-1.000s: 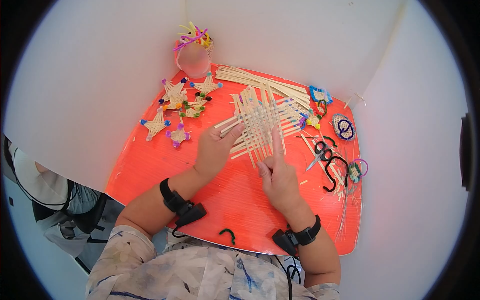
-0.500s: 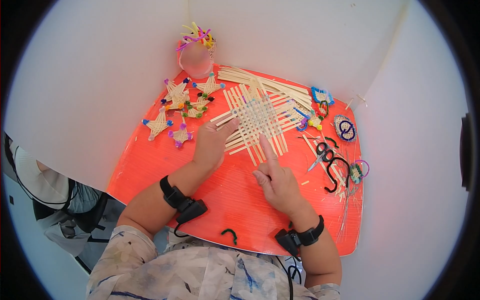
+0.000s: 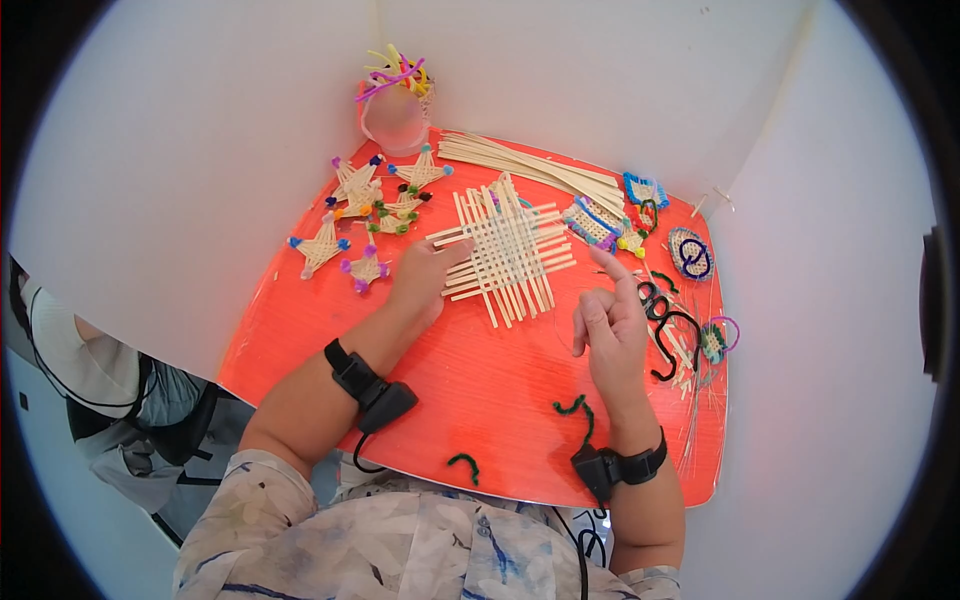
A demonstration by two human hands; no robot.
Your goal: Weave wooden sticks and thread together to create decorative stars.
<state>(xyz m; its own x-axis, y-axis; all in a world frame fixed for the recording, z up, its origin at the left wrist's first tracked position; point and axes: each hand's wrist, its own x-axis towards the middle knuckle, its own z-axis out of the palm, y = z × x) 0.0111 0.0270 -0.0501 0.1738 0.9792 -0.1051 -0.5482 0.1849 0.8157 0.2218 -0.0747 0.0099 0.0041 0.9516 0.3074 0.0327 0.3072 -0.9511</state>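
Note:
My left hand (image 3: 420,280) grips the left edge of a mat of woven pale bamboo strips (image 3: 505,250), its thumb on top. The strips cross in a close grid, and their loose ends stick out on all sides. To the right of the mat, apart from it, is my right hand (image 3: 612,325). It holds nothing: the index finger points forward and the other fingers are partly curled. Close by its right side lie the black handle loops of scissors (image 3: 652,300); the blades are hidden behind the hand.
Woven stars (image 3: 320,247) with coloured tips lie at the left of the red table (image 3: 480,400). Loose bamboo strips (image 3: 530,168) are stacked at the back, near a cup of pipe cleaners (image 3: 393,115). Small woven pieces (image 3: 690,254) sit on the right. Green pipe cleaners (image 3: 464,466) lie near the front edge.
My right hand has moved off the mat to the right, uncovering a green pipe cleaner near the front. The mat has turned slightly in my left hand.

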